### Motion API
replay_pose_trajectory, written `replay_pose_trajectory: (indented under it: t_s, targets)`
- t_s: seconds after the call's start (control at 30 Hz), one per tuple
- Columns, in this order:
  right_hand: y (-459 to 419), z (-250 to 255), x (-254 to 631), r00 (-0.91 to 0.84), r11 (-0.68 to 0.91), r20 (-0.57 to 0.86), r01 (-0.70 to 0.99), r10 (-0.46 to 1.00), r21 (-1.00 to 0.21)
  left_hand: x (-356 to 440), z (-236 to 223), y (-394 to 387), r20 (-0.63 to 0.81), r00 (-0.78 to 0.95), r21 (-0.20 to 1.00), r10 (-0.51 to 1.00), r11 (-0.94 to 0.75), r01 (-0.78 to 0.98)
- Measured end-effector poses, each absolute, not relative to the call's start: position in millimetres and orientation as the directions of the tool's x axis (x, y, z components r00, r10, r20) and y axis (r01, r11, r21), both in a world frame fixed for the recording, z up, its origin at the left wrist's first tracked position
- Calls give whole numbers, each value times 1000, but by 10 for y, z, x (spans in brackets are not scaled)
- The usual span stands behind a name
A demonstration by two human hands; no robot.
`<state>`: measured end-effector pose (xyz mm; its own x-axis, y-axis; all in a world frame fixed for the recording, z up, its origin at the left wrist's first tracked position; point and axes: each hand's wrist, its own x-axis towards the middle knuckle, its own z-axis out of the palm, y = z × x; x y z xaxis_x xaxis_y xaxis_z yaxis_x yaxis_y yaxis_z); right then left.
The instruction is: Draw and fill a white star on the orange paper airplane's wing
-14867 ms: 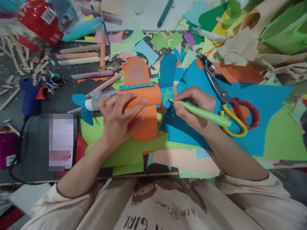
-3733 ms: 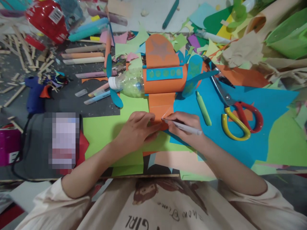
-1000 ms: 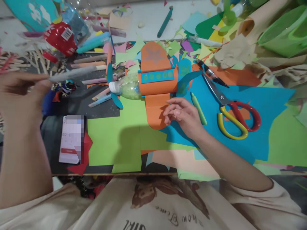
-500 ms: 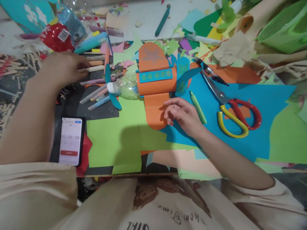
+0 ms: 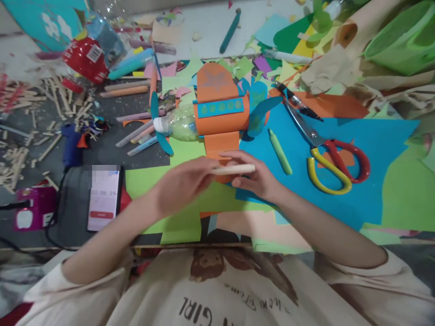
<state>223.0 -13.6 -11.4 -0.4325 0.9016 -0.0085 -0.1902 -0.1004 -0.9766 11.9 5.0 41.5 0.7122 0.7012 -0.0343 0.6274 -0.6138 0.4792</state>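
Bottle plane (image 5: pixel 222 122), centre frame, looks mostly built: propeller (image 5: pixel 164 144) and tail (image 5: pixel 258 93) on, star (image 5: pixel 216 81) on upper wing (image 5: pixel 204 94); lower wing (image 5: pixel 221 142) partly hidden, decoration unclear. Hands close together over it, left hand (image 5: pixel 185 183) pinching pale marker (image 5: pixel 236 170), right hand (image 5: pixel 261 179) by its far end, grip unclear. Phone (image 5: pixel 102 199), lower left, reads roughly 02:06:29; shirt (image 5: pixel 204 290), bottom, "GIRL".

We see the plane (image 5: pixel 222 118) lying with its capped nose to our left: a clear bottle wrapped in orange paper, with orange wings, blue propeller blades, a blue tail and a blue strip of green dots; its far wing bears a greyish star. Over the plane's near wing, we hold a pale pen (image 5: pixel 236 170) sideways, nearly level.
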Motion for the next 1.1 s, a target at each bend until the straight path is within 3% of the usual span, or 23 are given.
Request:
replay_pose_trajectory:
  t_s: [0.2, 0.4, 0.5, 0.67, 0.83, 0.97, 1.07, 1.1]
  targets:
    - [-117, -112, 2236, -299, -238, -149, -291, 943, -927, 336, 285, -62, -80, 652, 488, 754, -541, 686]
    - [-90, -128, 2267, -364, -306, -168, -363, 916, -880, 347, 296, 1, -103, 673, 848, 732, -289, 444]
    - [-88, -134, 2295, -413, -302, -154, -322, 898, -897, 353, 246, -9, -137, 673, 924, 727, -151, 351]
    - [-98, -85, 2308, -461, -250, -117, -240, 880, -938, 263, 234, -62, -193, 663, 947, 723, -39, 318]
    - [-102, -19, 2284, -539, -309, -125, -266, 833, -913, 248, 276, -145, -185, 593, 898, 783, -110, 426]
    - [-121, 96, 2323, -530, -341, -181, -221, 829, -914, 310, 363, -186, -222, 596, 900, 772, -72, 429]
    - [-123, 256, 2501, -524, -288, -175, -143, 834, -947, 210, 431, -198, -229, 622, 901, 749, -78, 426]
    - [-112, 305, 2583, -446, -210, -108, -186, 888, -960, 131, 438, -196, -224, 606, 893, 763, -88, 441]
